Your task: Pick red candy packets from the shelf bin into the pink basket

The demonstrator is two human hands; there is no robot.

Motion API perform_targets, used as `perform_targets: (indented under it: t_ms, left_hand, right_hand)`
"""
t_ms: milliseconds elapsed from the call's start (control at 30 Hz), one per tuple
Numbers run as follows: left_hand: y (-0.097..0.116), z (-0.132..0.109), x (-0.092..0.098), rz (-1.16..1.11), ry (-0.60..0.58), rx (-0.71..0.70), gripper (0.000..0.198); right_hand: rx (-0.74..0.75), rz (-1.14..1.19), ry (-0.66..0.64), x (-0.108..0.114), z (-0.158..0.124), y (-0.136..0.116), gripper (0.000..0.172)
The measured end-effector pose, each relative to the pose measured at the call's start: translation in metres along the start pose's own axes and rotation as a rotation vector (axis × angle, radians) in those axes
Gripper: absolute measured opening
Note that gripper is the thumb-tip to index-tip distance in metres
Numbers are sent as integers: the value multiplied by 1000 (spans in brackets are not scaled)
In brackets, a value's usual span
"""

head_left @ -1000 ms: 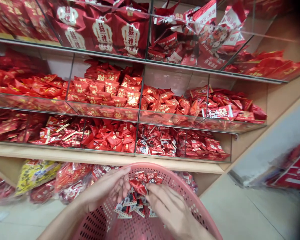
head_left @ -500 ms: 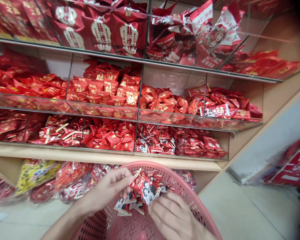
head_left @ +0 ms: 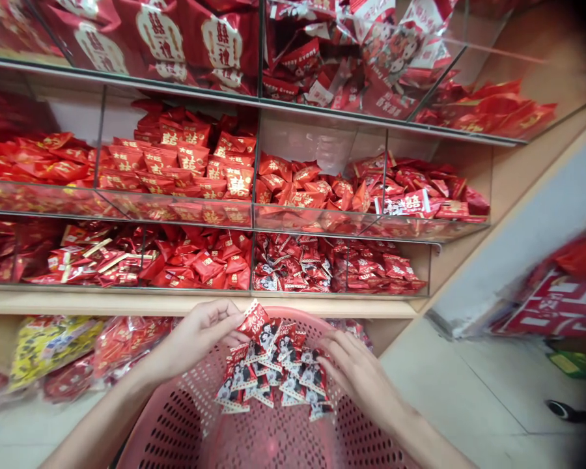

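Observation:
A small red candy packet [head_left: 258,324] with white edges and a printed couple is pinched between the thumb and fingers of my left hand [head_left: 209,332]. More packets of the same kind [head_left: 273,376] lie in rows against the far inner side of a pink perforated plastic basket [head_left: 168,423]. My right hand [head_left: 354,358] is at the right end of these packets, its fingers stretched out and apart. Its fingertips are beside the packets; whether they touch them I cannot tell.
Beyond the basket stands a wooden shelf [head_left: 127,305] with clear-fronted bins of red wrapped sweets [head_left: 293,260]. Bagged goods, one bag yellow [head_left: 51,348], sit below it on the left. At the right, red packages [head_left: 557,303] stand by the wall, and a dark object [head_left: 566,412] lies on the tiled floor.
My right hand has moved right and up, off the packet that it was touching. My left hand has shifted slightly left and up with a packet. More of the packets in the basket show now.

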State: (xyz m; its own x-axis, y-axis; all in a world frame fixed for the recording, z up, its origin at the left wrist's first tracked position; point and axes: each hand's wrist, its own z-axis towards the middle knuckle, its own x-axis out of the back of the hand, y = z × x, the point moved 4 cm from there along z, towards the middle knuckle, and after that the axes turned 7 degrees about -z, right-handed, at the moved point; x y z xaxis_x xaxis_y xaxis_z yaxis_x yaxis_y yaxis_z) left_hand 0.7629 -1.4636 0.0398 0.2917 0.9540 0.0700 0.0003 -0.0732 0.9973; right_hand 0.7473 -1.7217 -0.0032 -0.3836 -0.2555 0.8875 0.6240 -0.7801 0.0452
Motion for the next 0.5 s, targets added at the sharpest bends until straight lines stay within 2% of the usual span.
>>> perform_targets:
  t_ms: [133,267,300,400,500]
  left_hand:
    - [-2,14,-3,48,-46,29,28]
    - [-2,26,-7,96,-82,47,29]
    - [-2,29,-8,99,-87,44,29]
    - [-5,35,-14,89,-110,49,30]
    - [-9,46,-26,43,-160,67,29]
  right_hand:
    - [-1,-40,-168,-17,-7,-2,29]
    - [6,-106,-281,-25,-8,-5,11]
    - [14,-123,-307,-27,-9,-5,11]
    - [36,-166,-362,-32,-12,-5,16]
    - [38,-165,-365,-34,-17,-5,13]
